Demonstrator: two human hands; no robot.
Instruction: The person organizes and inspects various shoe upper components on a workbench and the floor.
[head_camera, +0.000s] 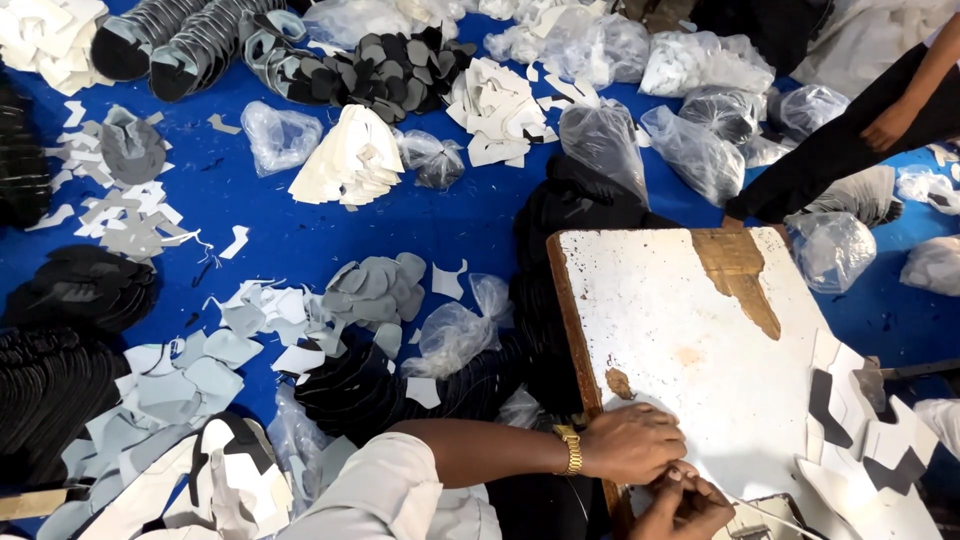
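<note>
The left hand (632, 443), with a gold metal wristwatch (571, 449) on its wrist, lies curled on the white worn wooden board (680, 320), at 6 o'clock of the picture. Just below it, touching it, the right hand (683, 505) is closed in a pinch, but what its fingers hold is too small and hidden to make out, and the picture edge cuts off the hand. At 4 o'clock of the board lie white and black cut material pieces (860, 420). At 12 o'clock, clear plastic bags (690, 150) rest on the blue floor cover (290, 230). Another person's arm (900, 110) shows at 2 o'clock.
</note>
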